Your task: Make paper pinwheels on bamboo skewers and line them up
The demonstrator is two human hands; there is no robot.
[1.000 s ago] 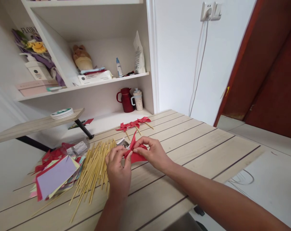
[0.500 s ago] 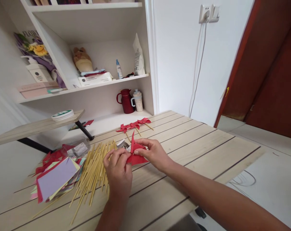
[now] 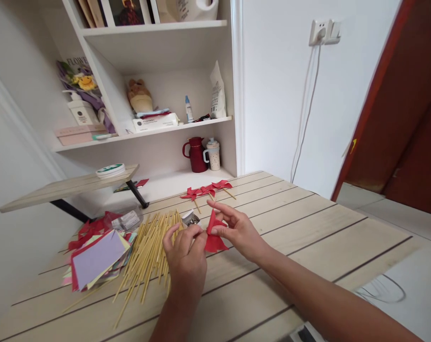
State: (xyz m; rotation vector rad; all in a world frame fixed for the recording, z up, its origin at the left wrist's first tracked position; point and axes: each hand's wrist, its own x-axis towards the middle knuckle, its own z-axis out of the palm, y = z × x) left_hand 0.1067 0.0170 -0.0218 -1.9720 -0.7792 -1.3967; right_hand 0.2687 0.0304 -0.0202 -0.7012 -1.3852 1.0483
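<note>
My right hand (image 3: 242, 233) pinches a partly folded red paper pinwheel (image 3: 215, 243) between thumb and fingers, above the table. One point of the paper stands up and a wider part hangs below. My left hand (image 3: 187, 254) is closed, its fingertips pressed against the paper's left side near the middle; whether a small pin is between them is hidden. Just behind the left hand sits a small open box (image 3: 191, 218) of little metal pieces. Left of it lies a loose heap of thin wooden sticks (image 3: 147, 251). Red pinwheels on sticks (image 3: 204, 190) lie at the table's back edge.
A stack of coloured paper sheets (image 3: 99, 259) lies at the left, with red paper pieces (image 3: 94, 228) and a clear plastic box (image 3: 128, 219) behind. A raised wooden stand (image 3: 69, 187) is beyond. A dark red jug (image 3: 197, 156) and a cup (image 3: 213, 156) stand in the shelf.
The view has shifted, so the scene sits further right and lower. My right fingers have lifted and spread around the red paper, and more of its points are folded in toward the middle.
</note>
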